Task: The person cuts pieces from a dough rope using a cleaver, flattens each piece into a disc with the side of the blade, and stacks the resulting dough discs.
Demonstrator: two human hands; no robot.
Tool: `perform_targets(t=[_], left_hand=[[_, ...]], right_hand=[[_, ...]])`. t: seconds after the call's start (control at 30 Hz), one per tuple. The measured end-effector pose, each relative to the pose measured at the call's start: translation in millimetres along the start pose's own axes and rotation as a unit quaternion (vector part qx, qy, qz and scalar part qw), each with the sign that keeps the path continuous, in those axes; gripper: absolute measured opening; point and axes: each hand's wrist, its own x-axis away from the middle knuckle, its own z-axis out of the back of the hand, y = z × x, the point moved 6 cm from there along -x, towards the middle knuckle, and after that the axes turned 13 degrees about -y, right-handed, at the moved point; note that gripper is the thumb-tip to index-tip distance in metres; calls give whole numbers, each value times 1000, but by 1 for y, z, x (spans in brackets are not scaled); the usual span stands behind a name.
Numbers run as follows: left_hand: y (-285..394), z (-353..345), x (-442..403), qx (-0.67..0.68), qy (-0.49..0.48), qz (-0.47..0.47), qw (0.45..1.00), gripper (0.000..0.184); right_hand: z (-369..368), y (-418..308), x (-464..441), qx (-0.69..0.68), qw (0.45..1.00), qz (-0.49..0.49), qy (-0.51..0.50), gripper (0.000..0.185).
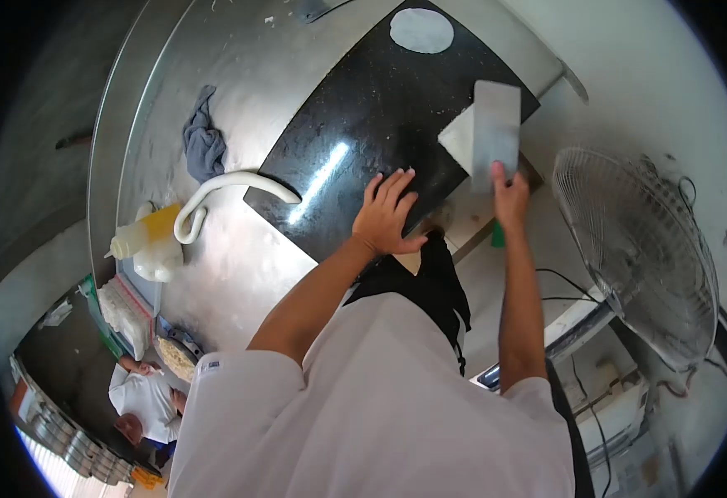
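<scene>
The flat metal blade (497, 116) is at the right edge of the black board (372, 108), its broad face toward the view; whether it touches the board cannot be told. The grip of the right hand (509, 195) is closed on its near end, thumb laid on the face. A white piece (458, 139) shows along the blade's left side, partly hidden by it.

The left hand (386, 212) is over the near right part of the board, palm down, its grip apart: the fingers are spread and hold nothing. Whether the palm presses on the surface cannot be told.

A flat white round (421, 31) lies at the far end of the board. At its left side, a long white rope (239, 180) has one end on the board and runs left onto the metal worktop (247, 257), where it bends back toward the near side in a hook. A crumpled grey cloth (204, 141) lies just beyond the rope. Left of the bend is a bottle (133, 239) with a translucent body, beside a yellow area.

Nearer on the left are a plastic-wrapped white stack (124, 314) and a round container with pale, crumbly contents (177, 357). Past them, at the near left, is another person (147, 402) in a white top. On the right, beyond the right arm, a large wire-caged fan (637, 257) stands near the pale wall (670, 91).
</scene>
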Motion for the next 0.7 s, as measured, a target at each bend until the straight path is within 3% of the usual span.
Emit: perform_targets(t=[0.1, 0.17, 0.3, 0.37, 0.47, 0.53, 0.6, 0.63, 0.7], left_hand=[[9, 3, 7, 35, -12, -15, 999, 70], [4, 3, 0, 39, 12, -12, 999, 69], [5, 5, 4, 47, 38, -12, 998, 66], [4, 7, 1, 41, 38, -32, 998, 66], [8, 12, -10, 35, 31, -59, 997, 64], [-3, 6, -20, 50, 51, -92, 993, 59], [-29, 22, -47, 282, 74, -12, 957, 62], [-30, 42, -60, 330, 99, 20, 939, 67], [-18, 45, -44, 378, 118, 52, 917, 73]], right_hand=[[24, -21, -24, 25, 998, 12, -57, 57], [33, -31, -32, -21, 999, -41, -28, 57], [5, -20, 20, -108, 993, -29, 25, 59], [-17, 4, 37, 56, 998, 0, 38, 60], [-11, 3, 76, -41, 999, -30, 9, 60], [-4, 8, 125, -12, 998, -57, 37, 60], [-1, -4, 176, -67, 994, -75, 33, 61], [-5, -7, 203, -118, 988, -97, 36, 60], [-20, 31, 245, -88, 986, -133, 53, 60]])
